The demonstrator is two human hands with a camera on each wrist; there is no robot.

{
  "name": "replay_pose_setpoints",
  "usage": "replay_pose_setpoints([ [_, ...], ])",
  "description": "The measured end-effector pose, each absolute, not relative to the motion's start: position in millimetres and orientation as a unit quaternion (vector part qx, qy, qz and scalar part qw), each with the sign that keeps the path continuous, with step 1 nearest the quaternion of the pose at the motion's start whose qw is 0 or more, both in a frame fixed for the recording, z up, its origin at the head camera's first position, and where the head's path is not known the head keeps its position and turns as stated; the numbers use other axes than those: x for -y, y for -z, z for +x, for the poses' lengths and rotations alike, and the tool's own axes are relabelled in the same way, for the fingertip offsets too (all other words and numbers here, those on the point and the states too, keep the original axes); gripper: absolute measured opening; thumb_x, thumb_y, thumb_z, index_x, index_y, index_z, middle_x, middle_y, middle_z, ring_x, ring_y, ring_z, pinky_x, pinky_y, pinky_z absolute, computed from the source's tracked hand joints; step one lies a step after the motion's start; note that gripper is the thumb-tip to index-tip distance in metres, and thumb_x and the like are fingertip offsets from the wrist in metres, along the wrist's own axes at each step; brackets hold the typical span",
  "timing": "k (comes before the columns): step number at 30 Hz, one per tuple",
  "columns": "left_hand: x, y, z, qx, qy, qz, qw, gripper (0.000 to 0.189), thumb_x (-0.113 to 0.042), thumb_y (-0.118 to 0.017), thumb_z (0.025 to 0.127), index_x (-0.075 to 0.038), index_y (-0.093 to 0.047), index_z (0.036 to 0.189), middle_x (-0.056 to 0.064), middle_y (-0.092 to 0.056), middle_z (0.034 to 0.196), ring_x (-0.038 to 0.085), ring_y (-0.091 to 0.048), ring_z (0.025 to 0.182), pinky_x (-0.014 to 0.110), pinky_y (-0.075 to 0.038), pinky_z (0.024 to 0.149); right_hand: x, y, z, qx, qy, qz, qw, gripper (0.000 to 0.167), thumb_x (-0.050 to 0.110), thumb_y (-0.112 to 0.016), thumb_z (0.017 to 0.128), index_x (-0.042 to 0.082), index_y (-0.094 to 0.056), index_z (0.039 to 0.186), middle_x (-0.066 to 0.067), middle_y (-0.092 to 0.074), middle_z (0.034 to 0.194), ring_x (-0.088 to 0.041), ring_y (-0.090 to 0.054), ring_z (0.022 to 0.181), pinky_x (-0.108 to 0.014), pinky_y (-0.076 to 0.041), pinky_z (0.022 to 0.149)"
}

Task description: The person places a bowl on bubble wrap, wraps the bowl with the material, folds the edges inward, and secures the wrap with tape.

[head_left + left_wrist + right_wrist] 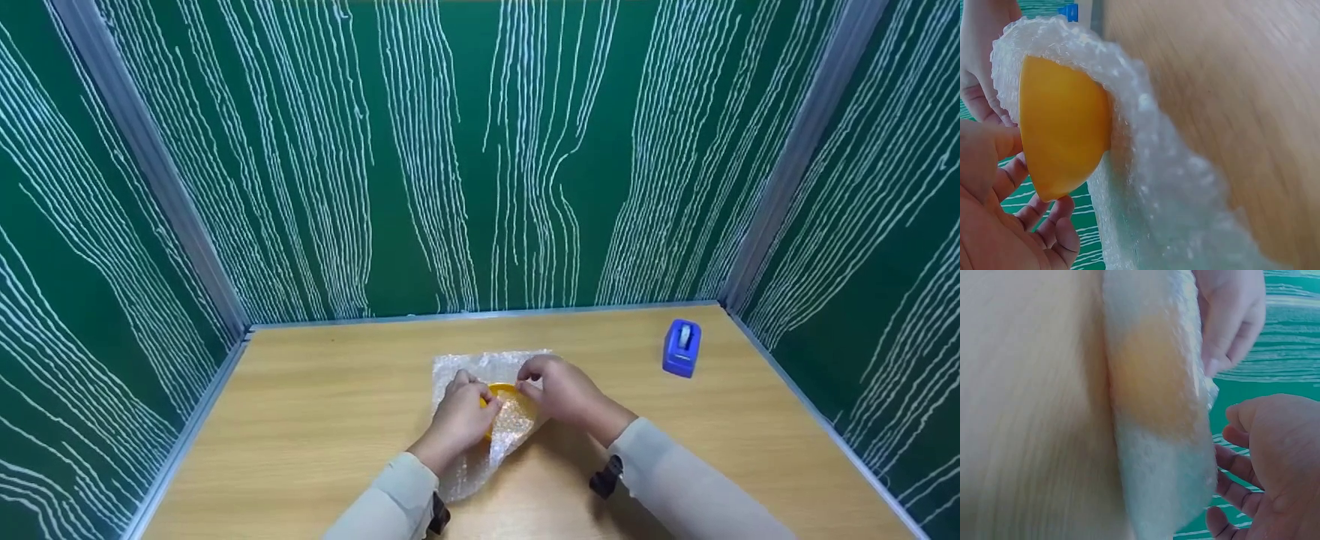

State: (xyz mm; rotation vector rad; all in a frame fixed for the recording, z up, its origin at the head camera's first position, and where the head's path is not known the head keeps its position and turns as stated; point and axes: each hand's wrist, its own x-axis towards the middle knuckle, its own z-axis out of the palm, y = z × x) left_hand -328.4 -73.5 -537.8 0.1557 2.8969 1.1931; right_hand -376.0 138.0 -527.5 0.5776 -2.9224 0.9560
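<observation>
A yellow bowl [1061, 124] stands on a sheet of bubble wrap [469, 476], one flap of which is folded over the bowl's opening from the right. My left hand [461, 411] grips the bowl's rim on the left, thumb at the edge and fingers along the outside, as the left wrist view shows. On the far right side of the rim, my right hand [566, 390] pinches the bubble wrap between thumb and forefinger. In the right wrist view, its other fingers curve against the outside of the wrap, and the bowl shows blurred through the layer.
A blue tape dispenser [681, 349] sits at the back right of the wooden table [322, 435]. Green panels [510, 150] with white wavy lines enclose the table at the back and both sides, joined by grey metal posts [795, 150].
</observation>
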Motion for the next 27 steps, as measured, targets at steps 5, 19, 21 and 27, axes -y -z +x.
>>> replay_pose_setpoints([
  [5,72,537,-328,-0.924,-0.38,0.042,0.007,0.02,-0.027,-0.079,0.108,-0.01,-0.079,0.096,0.004,-0.053,0.125,0.022,-0.056,0.113,0.042,-0.059,0.107,-158,526,-386,0.935,-0.326,0.135,-0.011,0.01,0.024,-0.078,0.109,0.018,-0.082,0.116,-0.006,-0.079,0.12,-0.024,-0.071,0.107,-0.047,-0.066,0.104],
  [19,71,535,-327,-0.925,-0.378,0.028,0.026,0.02,-0.028,-0.079,0.109,-0.012,-0.077,0.095,0.002,-0.051,0.122,0.02,-0.055,0.105,0.033,-0.058,0.092,-197,549,-409,0.924,-0.363,0.105,-0.052,0.033,0.028,-0.068,0.114,0.004,-0.071,0.136,-0.021,-0.076,0.136,-0.04,-0.073,0.129,-0.061,-0.059,0.117],
  [21,72,535,-328,-0.925,-0.378,0.029,0.025,0.02,-0.027,-0.079,0.109,-0.012,-0.077,0.095,0.002,-0.051,0.122,0.02,-0.054,0.105,0.033,-0.058,0.09,-197,552,-410,0.922,-0.368,0.103,-0.057,0.034,0.028,-0.068,0.114,0.003,-0.07,0.137,-0.023,-0.075,0.139,-0.042,-0.072,0.132,-0.061,-0.057,0.119],
  [27,74,536,-329,-0.925,-0.378,0.036,0.018,0.02,-0.026,-0.08,0.108,-0.01,-0.077,0.097,0.003,-0.052,0.122,0.021,-0.056,0.106,0.035,-0.059,0.092,-196,555,-409,0.918,-0.379,0.087,-0.081,0.035,0.032,-0.068,0.114,0.005,-0.069,0.138,-0.021,-0.074,0.14,-0.039,-0.071,0.131,-0.062,-0.055,0.121],
])
